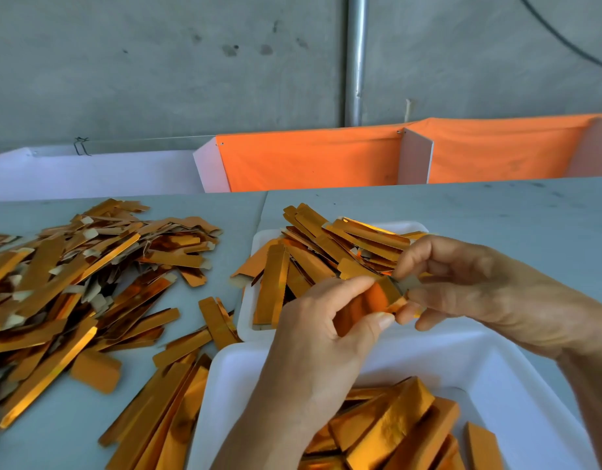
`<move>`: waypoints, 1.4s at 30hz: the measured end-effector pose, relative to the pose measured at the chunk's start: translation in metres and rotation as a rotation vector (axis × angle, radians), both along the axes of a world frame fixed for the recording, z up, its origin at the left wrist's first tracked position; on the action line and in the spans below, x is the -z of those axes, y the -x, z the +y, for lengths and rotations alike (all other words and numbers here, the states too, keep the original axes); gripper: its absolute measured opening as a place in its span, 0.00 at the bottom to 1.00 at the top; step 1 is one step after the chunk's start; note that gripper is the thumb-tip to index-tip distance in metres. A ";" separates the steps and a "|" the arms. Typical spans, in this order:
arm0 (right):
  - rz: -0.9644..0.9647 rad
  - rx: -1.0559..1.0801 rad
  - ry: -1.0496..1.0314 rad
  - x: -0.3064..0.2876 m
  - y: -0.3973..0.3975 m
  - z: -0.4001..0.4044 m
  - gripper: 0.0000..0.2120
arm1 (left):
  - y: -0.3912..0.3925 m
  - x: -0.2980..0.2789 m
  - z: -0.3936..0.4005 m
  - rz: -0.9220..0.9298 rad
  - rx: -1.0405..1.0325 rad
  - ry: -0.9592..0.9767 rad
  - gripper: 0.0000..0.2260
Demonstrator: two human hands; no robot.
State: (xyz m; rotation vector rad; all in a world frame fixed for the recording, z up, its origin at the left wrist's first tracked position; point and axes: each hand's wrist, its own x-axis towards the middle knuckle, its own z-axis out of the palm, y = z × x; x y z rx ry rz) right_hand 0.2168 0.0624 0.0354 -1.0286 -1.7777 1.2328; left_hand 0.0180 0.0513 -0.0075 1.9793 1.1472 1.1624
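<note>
Both hands at work on one gold strip [381, 295], held in the air over the gap between two white trays. Left hand [320, 320]: thumb and forefinger closed narrowly on the strip's near end, with the thumb below and the forefinger on top; the remaining fingers are curled beneath it. Right hand [469, 290]: fingers curled, thumb and forefinger pinching the strip's far end at its grey tab, just beside the left thumb tip. The strip bends between the two grips. Far tray [248, 310]: flat gold strips, heaped and overhanging its rim. Near tray [245, 374]: folded pieces [394, 425], lying below the wrists. Pile [72, 273]: loose strips spread over the table [496, 212] at left.
</note>
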 end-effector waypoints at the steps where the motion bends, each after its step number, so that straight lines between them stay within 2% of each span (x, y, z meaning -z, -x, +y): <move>1: -0.010 0.004 -0.001 0.000 0.002 0.000 0.07 | 0.000 0.000 0.000 0.008 -0.002 -0.013 0.18; 5: -0.080 0.041 -0.029 0.001 0.009 0.001 0.03 | -0.001 0.001 -0.002 0.080 0.004 -0.050 0.18; 9: -0.162 0.076 -0.055 0.005 0.009 0.003 0.06 | -0.002 0.001 -0.003 0.120 0.004 -0.060 0.18; 11: -0.051 0.052 0.009 0.005 0.009 0.002 0.01 | -0.001 -0.001 -0.003 0.111 0.007 -0.061 0.17; 14: 0.194 -0.038 0.190 0.007 0.003 0.005 0.09 | 0.000 -0.002 -0.003 0.108 0.002 -0.065 0.16; 16: 0.248 -0.068 0.254 0.009 0.001 0.007 0.11 | 0.001 -0.002 -0.003 0.111 0.005 -0.065 0.17; 23: 0.209 -0.048 0.331 0.009 0.005 0.007 0.04 | 0.000 -0.002 -0.003 0.129 0.033 -0.075 0.18; 29: 0.232 -0.066 0.312 0.009 0.003 0.008 0.07 | 0.000 -0.001 -0.004 0.133 0.033 -0.088 0.19; 33: 0.179 -0.073 0.309 0.009 0.004 0.007 0.11 | 0.001 -0.002 -0.004 0.138 0.040 -0.089 0.18; 42: 0.171 -0.011 0.316 0.009 0.004 0.007 0.10 | 0.001 -0.001 -0.004 0.136 0.027 -0.056 0.18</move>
